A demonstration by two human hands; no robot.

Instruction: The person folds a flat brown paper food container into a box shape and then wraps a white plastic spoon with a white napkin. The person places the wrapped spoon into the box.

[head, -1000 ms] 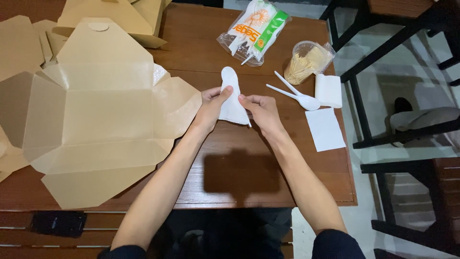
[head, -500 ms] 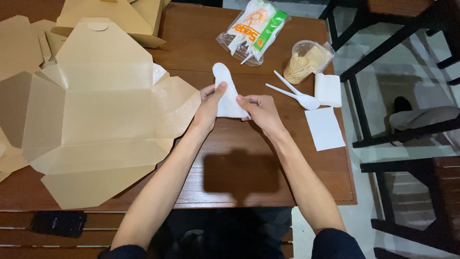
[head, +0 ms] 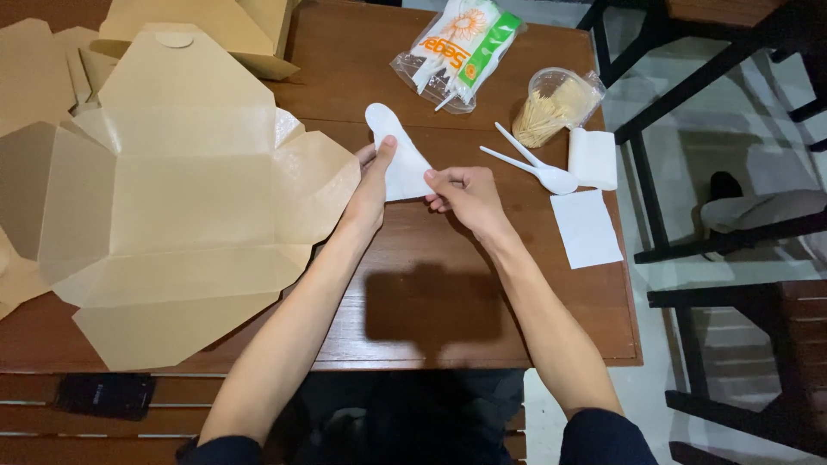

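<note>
Both of my hands hold a white paper napkin wrapped around a piece of cutlery, whose rounded end sticks up toward the far side of the wooden table. My left hand grips the wrap's left edge, thumb on top. The wrap's lower right corner is pinched by my right hand. A large unfolded brown cardboard food box lies flat just left of my left hand.
A white plastic spoon and fork, a folded napkin stack and a single napkin lie to the right. A cup of toothpicks and a cutlery bag sit behind. More cardboard boxes are far left. A dark phone rests on the bench.
The napkin wrap has tilted, its rounded end now pointing up and left. My hands shifted slightly around it.
</note>
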